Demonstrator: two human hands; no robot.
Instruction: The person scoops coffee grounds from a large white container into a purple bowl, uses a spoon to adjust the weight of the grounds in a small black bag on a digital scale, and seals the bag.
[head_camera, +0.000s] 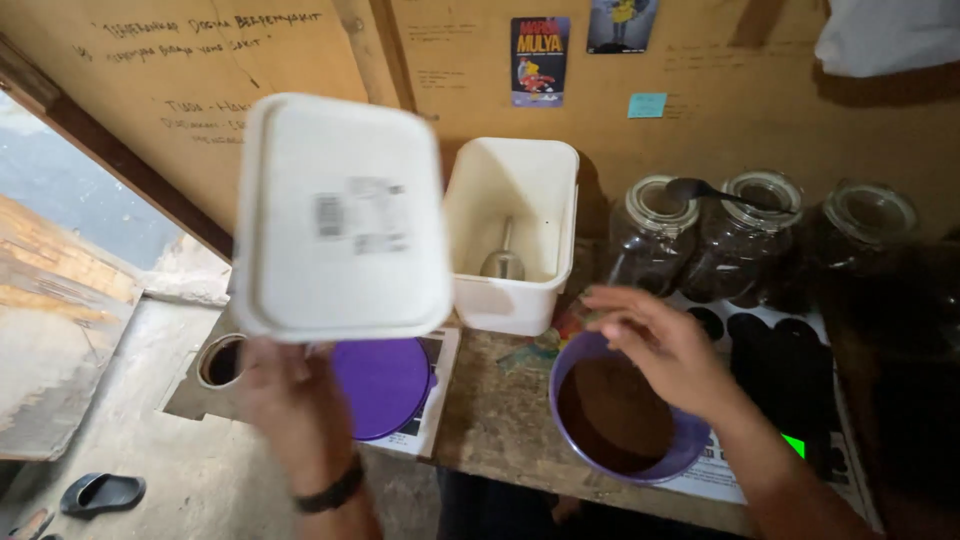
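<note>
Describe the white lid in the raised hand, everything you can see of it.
The white lid is a rounded rectangle of what looks like plastic, with a raised rim running round its edge. A pale label with a barcode sits near its middle. It is blurred and held up in the air, tilted, its broad face toward the camera. The left hand grips its lower edge from below. It hangs in front of the wooden wall, left of the open white tub, above the purple lid on the table.

Left hand (290, 400) raised, gripping; right hand (665, 345) outstretched, fingers spread.
</note>
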